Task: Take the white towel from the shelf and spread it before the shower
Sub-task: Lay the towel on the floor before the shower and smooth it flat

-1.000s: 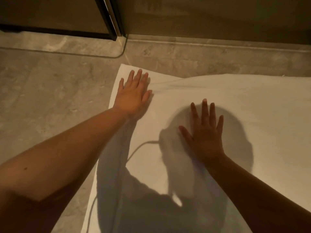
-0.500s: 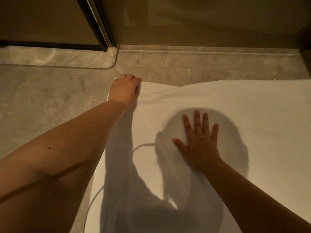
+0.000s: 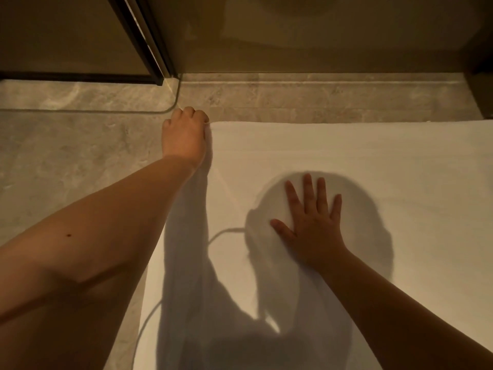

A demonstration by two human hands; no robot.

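The white towel (image 3: pixel 360 166) lies flat on the stone floor, its far edge running along the shower threshold (image 3: pixel 320 84). My left hand (image 3: pixel 184 134) is closed on the towel's far left corner, fingers curled over the edge. My right hand (image 3: pixel 312 222) rests flat on the towel's middle with fingers spread, inside my own head's shadow. The towel's near part is covered by my arms and shadow.
A dark-framed glass shower door (image 3: pixel 144 38) stands open at the upper left, its curved glass edge (image 3: pixel 170 102) near my left hand. Grey stone floor (image 3: pixel 66 156) spreads to the left. A dark post (image 3: pixel 482 76) rises at the far right.
My left hand went from lying flat on the towel to closing on its far left corner, which has been drawn out toward the threshold so the far edge runs straight. My right hand stayed flat.
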